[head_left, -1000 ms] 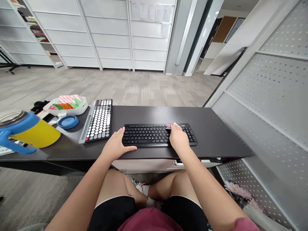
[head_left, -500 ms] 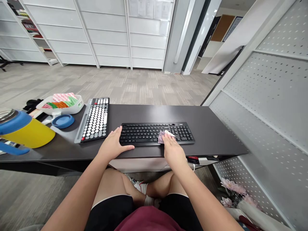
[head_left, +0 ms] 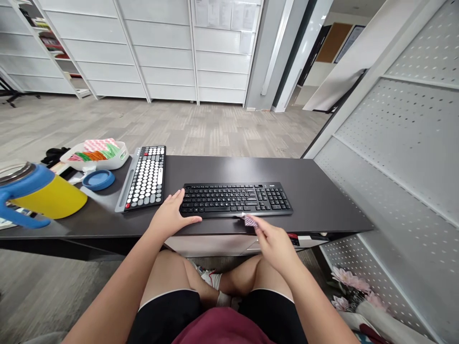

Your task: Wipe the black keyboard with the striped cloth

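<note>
A black keyboard (head_left: 222,198) lies flat on the dark desk (head_left: 319,191). My left hand (head_left: 172,212) rests at the keyboard's left end, thumb spread along the front edge and fingers apart, holding nothing. Between the thumb and fingers of my right hand (head_left: 274,236) is a small striped cloth (head_left: 250,221), pinched at the keyboard's front edge, right of its middle. The cloth's tip is at the edge of the keyboard.
Left of the black keyboard stands a grey keyboard with white keys (head_left: 145,179). Further left are a blue lid (head_left: 98,180), a white basket (head_left: 116,161) of colourful items and a yellow and blue mug (head_left: 53,196). A perforated panel (head_left: 405,143) borders the right side.
My right hand has moved off the keys towards me and slightly right, taking the cloth along to the keyboard's front edge. My left hand keeps its place at the keyboard's left end.
</note>
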